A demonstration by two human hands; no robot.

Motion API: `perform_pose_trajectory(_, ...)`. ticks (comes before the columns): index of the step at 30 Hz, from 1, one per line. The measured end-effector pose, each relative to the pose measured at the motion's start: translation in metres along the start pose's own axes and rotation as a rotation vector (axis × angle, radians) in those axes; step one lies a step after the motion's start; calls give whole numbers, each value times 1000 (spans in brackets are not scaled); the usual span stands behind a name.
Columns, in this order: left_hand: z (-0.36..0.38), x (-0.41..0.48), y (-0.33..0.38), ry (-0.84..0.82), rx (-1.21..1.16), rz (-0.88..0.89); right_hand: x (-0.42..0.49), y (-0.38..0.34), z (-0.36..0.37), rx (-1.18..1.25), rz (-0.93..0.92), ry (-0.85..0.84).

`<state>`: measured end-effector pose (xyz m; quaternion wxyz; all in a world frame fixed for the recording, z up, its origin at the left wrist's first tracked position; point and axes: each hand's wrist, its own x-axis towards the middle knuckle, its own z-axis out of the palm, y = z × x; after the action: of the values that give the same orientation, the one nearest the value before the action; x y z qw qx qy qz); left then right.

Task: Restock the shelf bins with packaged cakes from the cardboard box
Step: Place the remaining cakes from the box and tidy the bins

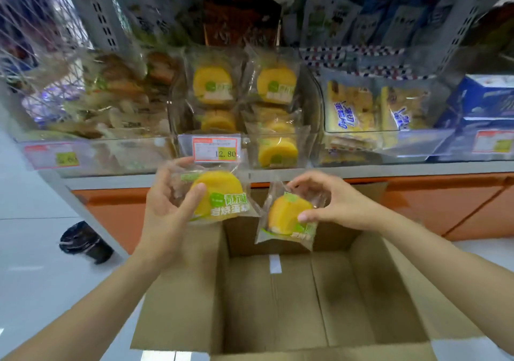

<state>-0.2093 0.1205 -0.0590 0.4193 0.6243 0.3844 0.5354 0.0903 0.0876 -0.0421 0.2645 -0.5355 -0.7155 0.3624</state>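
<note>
My left hand (169,207) grips a packaged yellow cake (222,196) with green lettering, held just below the shelf edge. A second packaged yellow cake (286,219) hangs from my right hand (331,202), which pinches it by the wrapper's top and side. Both are above the open cardboard box (180,319), whose bare bottom shows no cakes. The clear shelf bin (244,149) straight ahead holds several of the same yellow cakes (214,85) and carries a 12.80 price tag (215,149).
Bins of other packaged pastries sit to the left (111,104) and right (370,110). Blue boxes (484,102) stand far right. Bagged goods fill the upper shelf. A black-bagged bin (83,241) stands on the floor at left, beside the orange shelf base (417,202).
</note>
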Motion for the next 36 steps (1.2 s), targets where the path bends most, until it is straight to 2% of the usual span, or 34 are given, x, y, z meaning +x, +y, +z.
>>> perform_pose_trajectory(4,-28,21,33,66,-7,80,19,-64,-32,-21,-138,133)
perform_pose_trajectory(7,-38,37,44,104,66,173,50,-97,-60,-80,-208,338)
perform_pose_trajectory(10,-43,53,49,109,84,189,84,-110,-82,-157,-217,487)
perform_pose_trajectory(12,-43,63,55,101,121,212,105,-110,-93,-289,-184,482)
perform_pose_trajectory(16,-38,89,63,99,159,197,133,-93,-101,-544,-51,360)
perform_pose_trajectory(21,-20,119,67,75,259,245,144,-71,-89,-559,-179,357)
perform_pose_trajectory(24,-5,133,66,12,340,273,140,-68,-85,-593,-183,357)
perform_pose_trajectory(28,7,142,59,-2,428,258,134,-67,-91,-627,-186,239)
perform_pose_trajectory(31,9,145,59,56,468,283,134,-69,-94,-625,-184,294)
perform_pose_trajectory(36,5,150,56,79,521,300,151,-75,-91,-796,-239,382)
